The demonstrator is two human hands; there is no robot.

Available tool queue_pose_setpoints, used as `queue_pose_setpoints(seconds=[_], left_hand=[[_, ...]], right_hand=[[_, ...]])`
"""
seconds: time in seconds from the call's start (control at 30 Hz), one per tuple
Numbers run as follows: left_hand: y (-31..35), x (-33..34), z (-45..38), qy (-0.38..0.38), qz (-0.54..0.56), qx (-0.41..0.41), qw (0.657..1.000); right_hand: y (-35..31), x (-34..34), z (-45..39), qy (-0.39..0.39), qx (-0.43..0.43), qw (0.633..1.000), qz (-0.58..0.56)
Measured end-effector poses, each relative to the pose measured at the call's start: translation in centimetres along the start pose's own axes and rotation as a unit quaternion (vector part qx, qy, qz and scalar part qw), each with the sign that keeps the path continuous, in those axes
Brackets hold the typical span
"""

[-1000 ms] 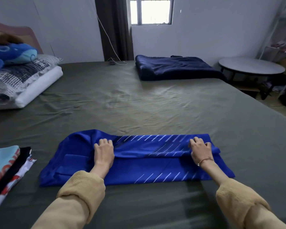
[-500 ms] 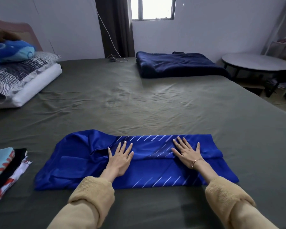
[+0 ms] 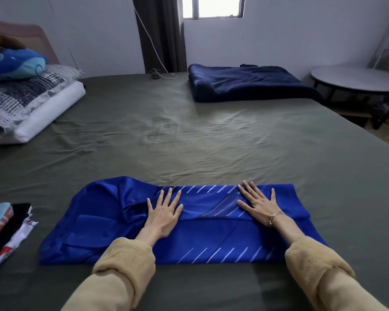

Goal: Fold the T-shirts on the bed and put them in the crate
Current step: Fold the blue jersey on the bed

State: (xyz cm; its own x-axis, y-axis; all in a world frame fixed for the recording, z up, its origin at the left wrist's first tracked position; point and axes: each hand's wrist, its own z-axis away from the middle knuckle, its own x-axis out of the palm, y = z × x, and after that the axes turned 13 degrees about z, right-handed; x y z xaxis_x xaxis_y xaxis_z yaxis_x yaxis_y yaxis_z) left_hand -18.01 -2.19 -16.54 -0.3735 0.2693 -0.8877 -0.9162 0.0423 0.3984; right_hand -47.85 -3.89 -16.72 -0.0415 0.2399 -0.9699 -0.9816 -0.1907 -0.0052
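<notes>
Royal-blue shiny T-shirt (image 3: pixel 211 239) with white diagonal stripes – spread on olive-green bedsheet (image 3: pixel 189 140). Mustard-yellow knit sleeves (image 3: pixel 126 261). Navy folded blanket (image 3: pixel 245 84). Black-and-white striped pillow (image 3: pixel 25 95) – under blue plush toy (image 3: pixel 14 63). Grey round table (image 3: pixel 357 77).

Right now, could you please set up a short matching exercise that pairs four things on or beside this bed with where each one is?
Things:
1. blue T-shirt
2. navy blanket
3. plush toy
4. round table

Places:
a. on top of the pillows, far left
b. beside the bed, at the right
c. flat under both open hands, near edge
d. folded at the far side of the bed, below the window

Pairs: 1-c, 2-d, 3-a, 4-b
</notes>
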Motion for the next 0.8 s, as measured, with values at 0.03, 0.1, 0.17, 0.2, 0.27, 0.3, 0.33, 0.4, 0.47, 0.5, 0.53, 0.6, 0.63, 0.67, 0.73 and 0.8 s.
queue_pose_setpoints(seconds=[0.03,0.1,0.17,0.2,0.27,0.3,0.33,0.4,0.47,0.5,0.53,0.6,0.63,0.67,0.73,0.8], left_hand=[[-0.1,0.0,-0.1,0.005,0.000,0.001,1.000],[-0.4,0.2,-0.1,0.015,-0.015,0.003,1.000],[-0.5,0.1,-0.1,0.056,-0.027,0.002,0.998],[-0.6,-0.2,-0.1,0.086,-0.031,-0.003,0.996],[-0.9,-1.2,-0.3,0.159,-0.025,-0.008,0.987],[-1.2,-1.9,-0.3,0.198,-0.020,-0.001,0.980],[-1.7,-2.6,-0.3,0.227,-0.015,0.003,0.974],[-3.2,-4.1,0.0,0.262,-0.011,-0.005,0.965],[-5.0,-5.4,0.7,0.282,0.013,-0.033,0.959],[-6.0,-6.1,1.1,0.289,0.035,-0.052,0.955],[-7.1,-6.6,1.7,0.296,0.062,-0.073,0.951],[-9.9,-7.4,3.1,0.296,0.120,-0.114,0.941],[-11.5,-7.5,3.6,0.289,0.149,-0.128,0.937],[-12.8,-7.6,4.1,0.276,0.180,-0.134,0.935],[-15.2,-7.8,5.1,0.243,0.250,-0.136,0.927],[-16.9,-8.0,6.0,0.208,0.340,-0.136,0.907]], right_hand=[[0.0,0.0,-0.1,0.003,-0.001,1.000,0.005],[-0.2,0.0,-0.1,0.008,0.002,1.000,0.016],[-0.7,0.0,-0.1,0.015,0.002,1.000,0.022],[-1.3,0.0,-0.3,0.017,-0.005,1.000,0.024],[-2.7,-0.2,-0.6,0.022,-0.029,0.999,0.022],[-3.8,-0.3,-0.8,0.022,-0.046,0.999,0.016],[-5.1,-0.4,-1.0,0.020,-0.064,0.998,0.013],[-7.7,-0.6,-1.7,0.034,-0.100,0.994,0.014],[-10.4,-0.7,-2.5,0.045,-0.122,0.991,0.020],[-11.8,-0.8,-3.0,0.056,-0.124,0.991,0.018],[-13.3,-1.0,-3.4,0.068,-0.121,0.990,0.011],[-16.9,-1.8,-4.1,0.097,-0.122,0.988,-0.007],[-18.4,-2.1,-4.5,0.103,-0.116,0.988,-0.016],[-19.8,-2.5,-5.0,0.097,-0.102,0.990,-0.031],[-22.5,-3.3,-6.0,0.060,-0.061,0.993,-0.080],[-25.3,-4.5,-6.8,0.017,0.000,0.984,-0.176]])
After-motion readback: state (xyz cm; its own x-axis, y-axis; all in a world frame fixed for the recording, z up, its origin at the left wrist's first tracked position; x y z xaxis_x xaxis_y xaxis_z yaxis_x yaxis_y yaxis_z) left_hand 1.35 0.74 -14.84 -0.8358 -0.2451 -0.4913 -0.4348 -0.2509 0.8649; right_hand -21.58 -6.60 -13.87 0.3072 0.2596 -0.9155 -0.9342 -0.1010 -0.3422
